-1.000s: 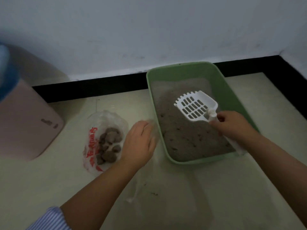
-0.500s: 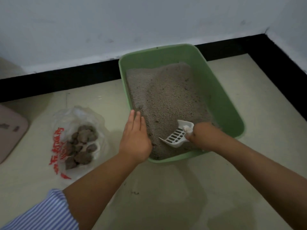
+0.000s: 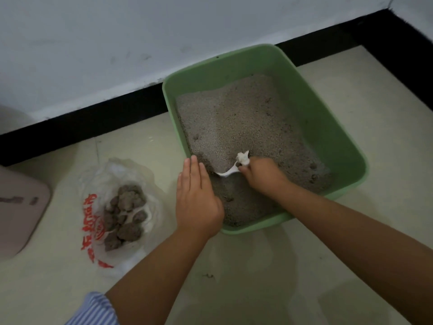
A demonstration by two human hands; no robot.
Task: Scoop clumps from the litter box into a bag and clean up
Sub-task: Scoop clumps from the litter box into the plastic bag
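Note:
A green litter box (image 3: 337, 127) full of grey litter (image 3: 234, 123) stands on the floor near the wall. My right hand (image 3: 262, 174) grips the handle of a white scoop (image 3: 230, 171), whose head is dug into the litter near the box's left wall and mostly buried. My left hand (image 3: 196, 198) lies flat with straight fingers on the box's near-left rim. To the left, a clear plastic bag (image 3: 131, 174) with red print lies open on the floor, with several grey clumps (image 3: 125, 214) inside.
A pinkish-beige flat object (image 3: 16, 214) lies at the far left edge. A black skirting band (image 3: 82, 123) runs along the white wall behind the box and turns at the right corner. Pale floor tile (image 3: 257, 277) stretches in front.
The scoop has gone from held above the litter down into it, and is now pushed deeper toward the left wall. My left hand moved from beside the bag onto the box's rim.

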